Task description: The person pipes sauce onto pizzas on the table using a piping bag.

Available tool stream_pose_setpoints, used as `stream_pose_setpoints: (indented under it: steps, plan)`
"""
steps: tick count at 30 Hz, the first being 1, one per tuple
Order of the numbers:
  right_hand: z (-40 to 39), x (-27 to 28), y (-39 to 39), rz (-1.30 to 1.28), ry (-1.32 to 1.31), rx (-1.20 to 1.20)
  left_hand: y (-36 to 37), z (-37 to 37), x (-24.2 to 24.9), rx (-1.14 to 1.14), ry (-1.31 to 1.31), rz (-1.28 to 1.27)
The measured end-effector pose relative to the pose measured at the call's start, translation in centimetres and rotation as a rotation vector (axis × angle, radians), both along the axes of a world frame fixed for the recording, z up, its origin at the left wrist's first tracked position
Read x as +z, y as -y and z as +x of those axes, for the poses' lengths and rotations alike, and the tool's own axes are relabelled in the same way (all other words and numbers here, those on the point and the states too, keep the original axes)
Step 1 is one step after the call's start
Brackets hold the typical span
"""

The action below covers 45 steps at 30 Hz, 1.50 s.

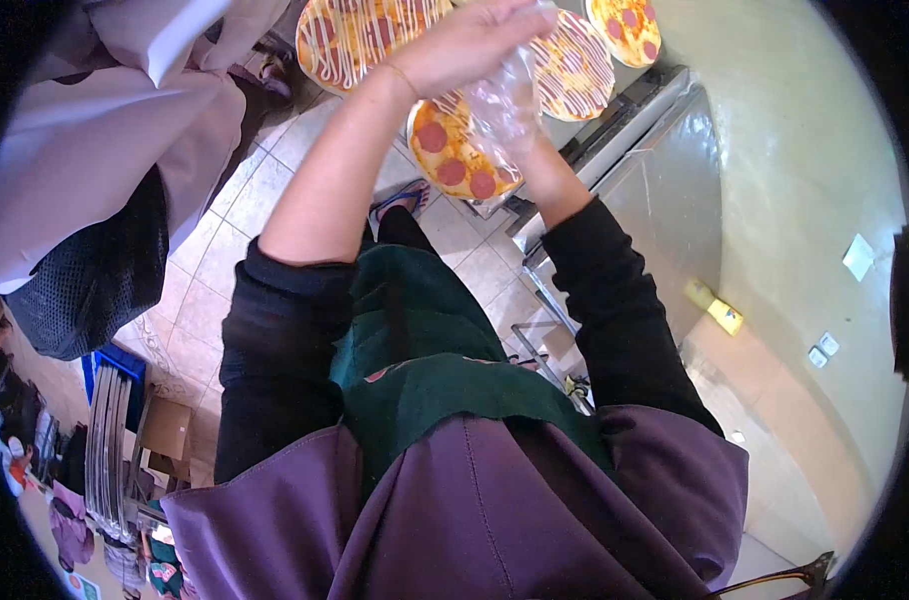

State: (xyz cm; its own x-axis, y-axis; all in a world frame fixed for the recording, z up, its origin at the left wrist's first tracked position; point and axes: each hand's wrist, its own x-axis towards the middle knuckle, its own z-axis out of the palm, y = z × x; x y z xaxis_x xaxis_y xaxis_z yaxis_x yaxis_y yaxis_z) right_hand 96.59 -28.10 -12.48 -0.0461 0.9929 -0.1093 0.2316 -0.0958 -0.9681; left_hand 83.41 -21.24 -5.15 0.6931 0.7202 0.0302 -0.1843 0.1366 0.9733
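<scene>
Pale tiled floor [215,290], steel counter [665,190], greenish wall [805,150], perhaps with sockets.

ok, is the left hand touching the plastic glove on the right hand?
Touching. The head view shows the left hand gripping the top of the clear plastic glove that covers the right hand, above the pepperoni pizza.

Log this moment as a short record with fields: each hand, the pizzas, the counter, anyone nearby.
left hand: bare left hand pulls at the clear thin plastic glove
right hand: right hand inside that glove, over a round pepperoni pizza
other pizzas: two drizzled with white sauce, one pepperoni at the top edge
counter: stainless steel counter
nearby: person in a white garment, upper left
</scene>
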Motion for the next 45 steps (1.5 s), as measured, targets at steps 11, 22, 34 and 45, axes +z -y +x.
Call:
stream_pose_setpoints:
  steps: [11,22,34,45]
  plan:
    - [1.9,2.6,5.6,-0.261,-0.638,-0.309,4.6,3.5,-1.1,-0.041,0.119,-0.109]
    - [-2.0,-0.1,0.6,0.012,-0.231,0.018,0.3,-1.6,0.7,0.025,0.095,-0.067]
    - [1.1,1.6,5.6,-0.088,-0.131,-0.183,5.0,2.5,-1.3,-0.051,0.075,-0.105]
    - [-3.4,-0.1,0.0,0.312,0.27,-0.061,0.4,-2.5,-1.0,-0.029,0.06,-0.028]
